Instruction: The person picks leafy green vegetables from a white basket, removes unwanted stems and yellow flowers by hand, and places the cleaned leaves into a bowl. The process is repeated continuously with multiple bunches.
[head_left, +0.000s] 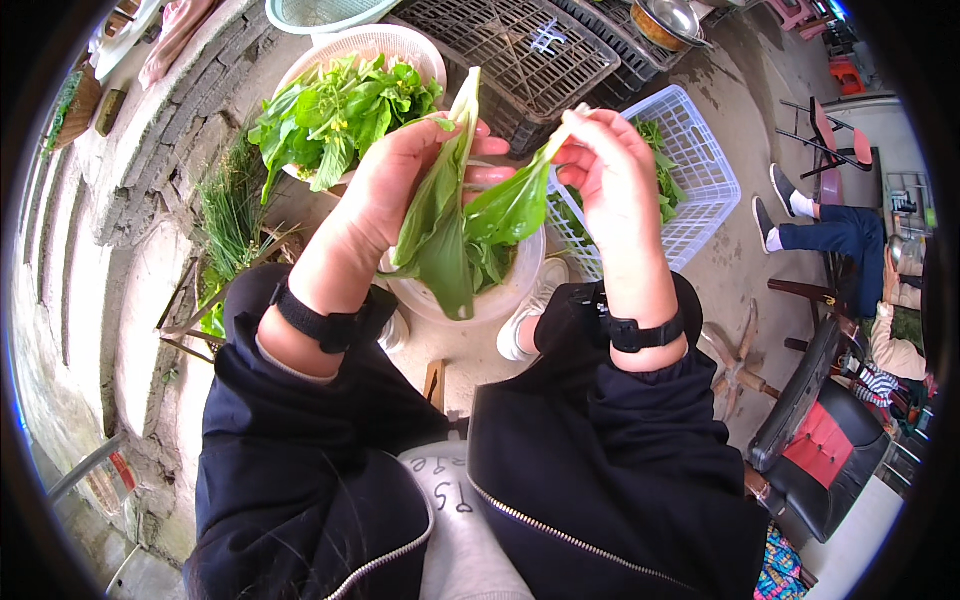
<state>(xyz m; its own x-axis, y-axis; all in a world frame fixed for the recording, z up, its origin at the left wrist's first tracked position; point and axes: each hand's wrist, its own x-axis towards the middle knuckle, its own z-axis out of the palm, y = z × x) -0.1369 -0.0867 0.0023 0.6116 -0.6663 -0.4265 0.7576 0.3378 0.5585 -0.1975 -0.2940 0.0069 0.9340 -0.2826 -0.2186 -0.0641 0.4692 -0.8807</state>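
Observation:
My left hand (405, 169) holds a leafy green vegetable stalk (442, 225), its pale stem up and its large leaves hanging down. In my right hand (611, 165), the fingertips pinch the pale stem of a smaller green leaf (517, 199), which points toward the left hand. Beneath both hands, between my shoes, stands a round whitish plastic tub (487, 309) with green leaves inside. At the upper left, a round colander (409, 41) is heaped with leafy greens (345, 112) bearing small yellow flowers. Right of my right hand, a pale blue plastic basket (709, 172) contains more greens.
Black plastic crates (517, 52) stand ahead, with metal bowls (667, 22) beyond. Another basin (322, 11) is at the top left. Stone steps (135, 300) and grassy greens (232, 210) lie left. On the right are a black and red chair (832, 442) and a seated person (832, 229).

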